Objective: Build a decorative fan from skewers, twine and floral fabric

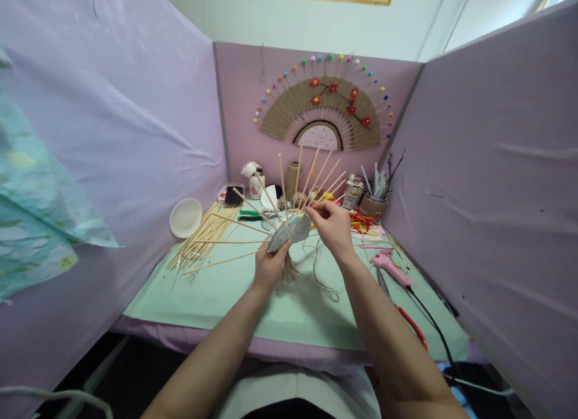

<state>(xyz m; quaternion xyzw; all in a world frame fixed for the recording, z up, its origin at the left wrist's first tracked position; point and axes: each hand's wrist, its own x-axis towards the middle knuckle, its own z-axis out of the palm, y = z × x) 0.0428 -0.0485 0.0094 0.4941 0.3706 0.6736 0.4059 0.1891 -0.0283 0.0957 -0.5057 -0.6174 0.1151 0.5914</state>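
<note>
My left hand (270, 265) grips the lower left edge of a pale half-round piece (293, 229), thumb on its front face. Thin wooden sticks (226, 260) fan out from the piece to the left and upward. At its upper right edge my right hand (332, 223) is closed, thumb and forefinger pinched beside the stick bases; what lies between the fingertips is too small to make out. Twine (323, 280) hangs below my right hand and loops onto the table. A tuft of brown strands (289, 268) shows under the piece.
Loose sticks (205, 235) and a white plate (186, 218) are at the left. A pink glue gun (391, 267) and red-handled scissors (413, 327) lie at the right. Behind stand jars and a pot (374, 206); a decorated fan (325, 109) hangs on the back panel.
</note>
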